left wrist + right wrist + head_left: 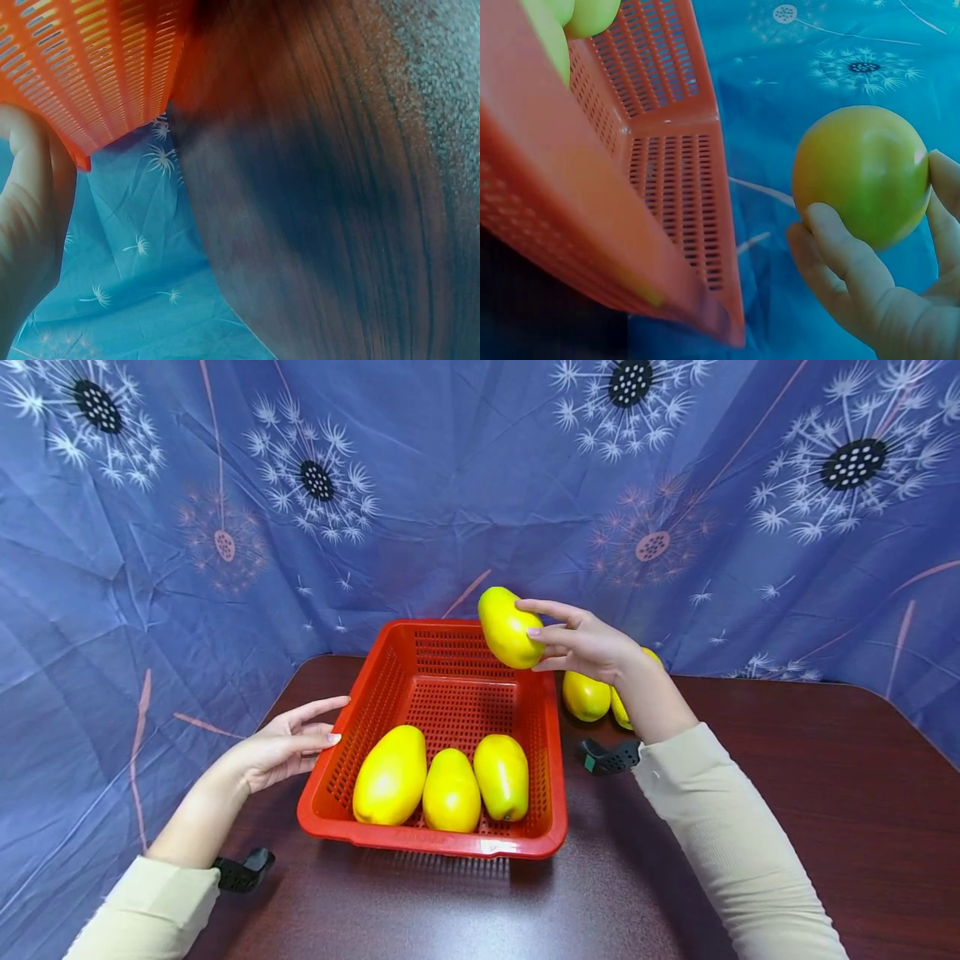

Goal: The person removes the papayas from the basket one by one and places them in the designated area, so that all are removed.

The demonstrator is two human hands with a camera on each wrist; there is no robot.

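Three yellow fruits (452,789) lie side by side in the front part of the red basket (431,837). One held fruit (504,622) is raised off the table at the basket's back right corner, gripped between the digits of the right hand (588,647). Grip width matches the fruit, with fingertips on opposite sides of it. The left hand (281,747) touches the basket's left side with fingers extended and carries no fruit.

Step in hand, as judged: transfer of one fruit into the basket. Next move, as judged: bring the fruit inward over the rim, lower it onto the perforated floor (457,702) behind the front row, then release. Left-hand contact should help steady the basket. Obstacle: the right and back walls; allow clearance for fruit and knuckles. A drop could send the fruit rolling into the row.

Other items: loose fruits (587,697) rest on the dark table (810,777) outside the basket's right wall; the right forearm (656,702) covers part of them, so their exact count cannot be confirmed. Black wrist straps (611,757) project at both wrists. A blue patterned curtain (450,485) hangs behind the table.
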